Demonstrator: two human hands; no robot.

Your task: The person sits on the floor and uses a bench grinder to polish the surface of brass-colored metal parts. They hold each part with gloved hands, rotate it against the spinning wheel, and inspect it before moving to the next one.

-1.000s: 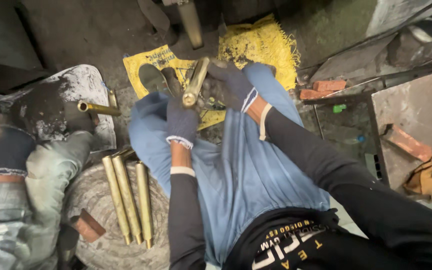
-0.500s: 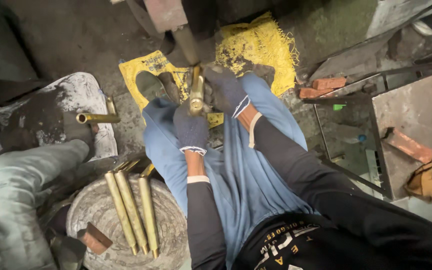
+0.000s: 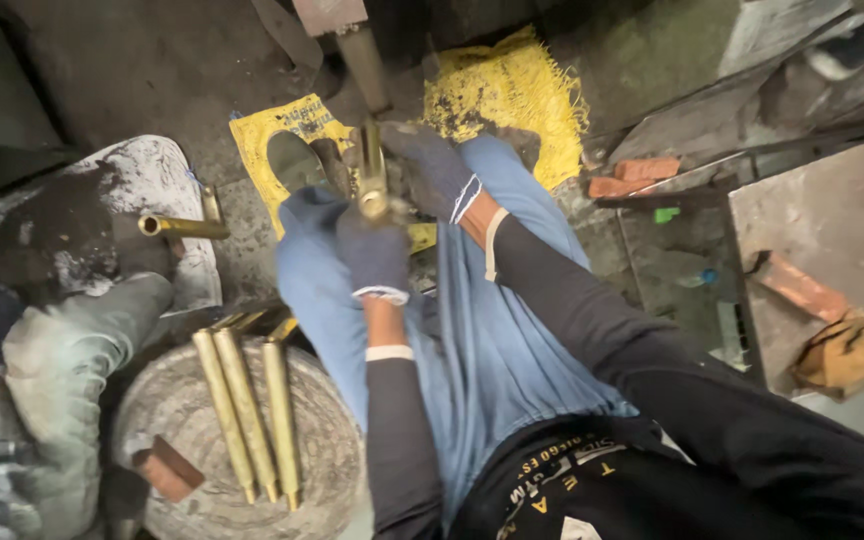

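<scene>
Both my hands wear dark gloves and grip one brass tube (image 3: 370, 178) that stands nearly upright between my knees. My left hand (image 3: 374, 252) is closed around its lower end. My right hand (image 3: 432, 165) holds it from the right, higher up. A metal shaft (image 3: 364, 65) reaches down from above toward the tube's top. My lap is covered by a blue cloth (image 3: 472, 330). Three finished brass tubes (image 3: 247, 405) lie side by side on a round stone slab (image 3: 187, 440) at my lower left.
Another brass tube (image 3: 184, 227) sticks out from a dusty grey sack (image 3: 82, 225) at left, beside another person's grey trouser leg (image 3: 57, 370). Yellow cloths (image 3: 507, 100) lie on the floor ahead. A small brick piece (image 3: 167, 468) rests on the slab. Bricks and a metal plate (image 3: 832, 215) stand at right.
The view has shifted right and down slightly. My hands have raised the brass tube more upright under the metal shaft. The other person's gloved hand at left has dropped out of sight.
</scene>
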